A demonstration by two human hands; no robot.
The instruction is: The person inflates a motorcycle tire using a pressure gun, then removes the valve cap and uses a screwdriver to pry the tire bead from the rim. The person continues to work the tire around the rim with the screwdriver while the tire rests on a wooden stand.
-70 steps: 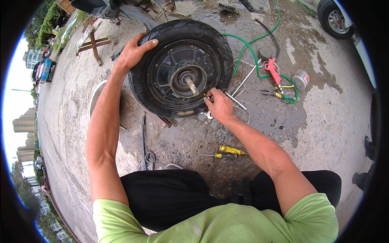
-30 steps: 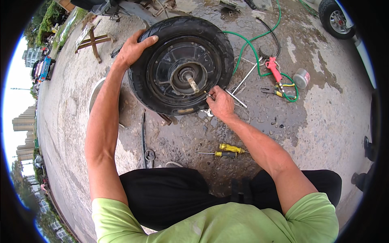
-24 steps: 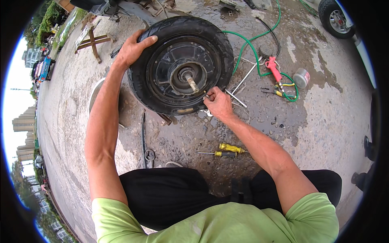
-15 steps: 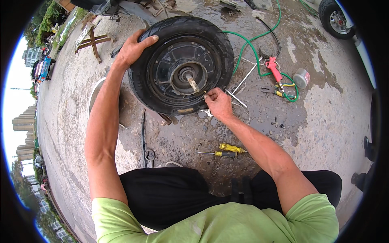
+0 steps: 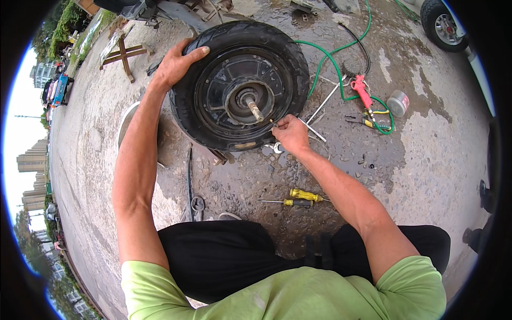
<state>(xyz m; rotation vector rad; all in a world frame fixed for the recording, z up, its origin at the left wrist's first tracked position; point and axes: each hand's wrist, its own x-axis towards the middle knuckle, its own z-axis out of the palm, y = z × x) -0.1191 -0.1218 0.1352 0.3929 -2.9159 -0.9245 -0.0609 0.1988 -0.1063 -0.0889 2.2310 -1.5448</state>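
A black hub-motor wheel with a treaded tyre leans with its face toward me, a worn axle jutting from its centre. My left hand grips the tyre's upper left edge, thumb on the sidewall and fingers behind the tread. At the lower right of the rim, my right hand has its thumb and fingers pinched together beside a small brass-coloured valve stem. Whatever lies between those fingertips is too small and hidden to name. A wrench end shows on the ground just below that hand.
Two yellow-handled screwdrivers lie on the wet, gritty ground near my knees. To the right are a red air inflator gun on a green hose, yellow-handled pliers, a clear round tub and a metal cross wrench.
My right hand has shifted very slightly right, and the brass-coloured valve tip shows a little more clear of its fingers. My left hand keeps its grip on the tyre.
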